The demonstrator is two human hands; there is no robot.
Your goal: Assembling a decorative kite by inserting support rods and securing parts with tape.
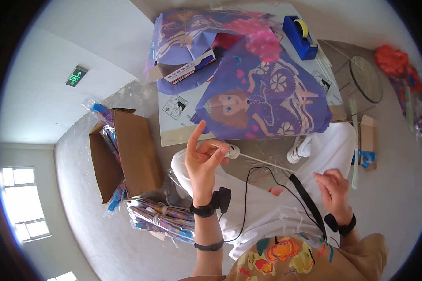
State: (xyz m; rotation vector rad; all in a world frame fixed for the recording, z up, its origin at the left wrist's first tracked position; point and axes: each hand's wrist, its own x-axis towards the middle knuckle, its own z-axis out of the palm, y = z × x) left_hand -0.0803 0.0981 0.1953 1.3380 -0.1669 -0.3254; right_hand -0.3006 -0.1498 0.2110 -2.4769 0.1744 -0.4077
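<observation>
Between my hands a thin white rod (266,161) slants across above my lap. My left hand (202,161) pinches its left end between thumb and fingers, with the index finger stretched upward. At the other end, my right hand (334,189) has its fingers drawn together on the rod's tip; the exact contact is too small to see clearly. Beyond my hands lies a stack of purple sheets (267,93) printed with a princess figure, on a low board-topped surface (173,133). Neither hand touches the stack.
A blue tape dispenser (299,40) and an open narrow box (190,68) rest on the surface. At left stand a cardboard box (138,154) and plastic-wrapped bundles (162,218). A round-topped stool (366,79) and a small carton (368,136) are at right. A black cable (246,196) crosses my lap.
</observation>
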